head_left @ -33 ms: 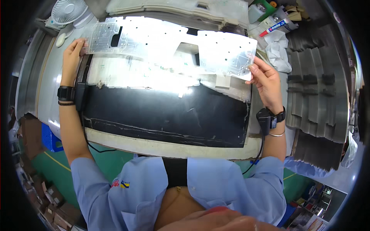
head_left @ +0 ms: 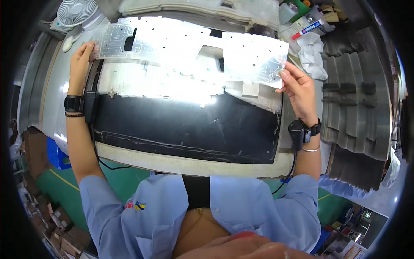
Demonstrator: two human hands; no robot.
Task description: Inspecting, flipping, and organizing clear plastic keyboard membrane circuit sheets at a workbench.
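Note:
Between my two hands I hold up a long, thin, translucent plastic sheet with cutouts, small dark holes and fine printed lines. My left hand pinches its left end. At the lower right corner, my right hand grips it with the thumb on top and the fingers behind. Under the sheet lies another whitish, clear-looking sheet, lit brightly, on a black mat. Glare washes out the middle of both sheets.
Stacked pale sheets lie at the far edge. A white fan stands far left beside a computer mouse. To the right are a marker, a crumpled white cloth and layered grey sheets.
The held sheet and my right hand have shifted very slightly upward in the view. Both hands keep their hold, and glare over the sheet's middle is stronger.

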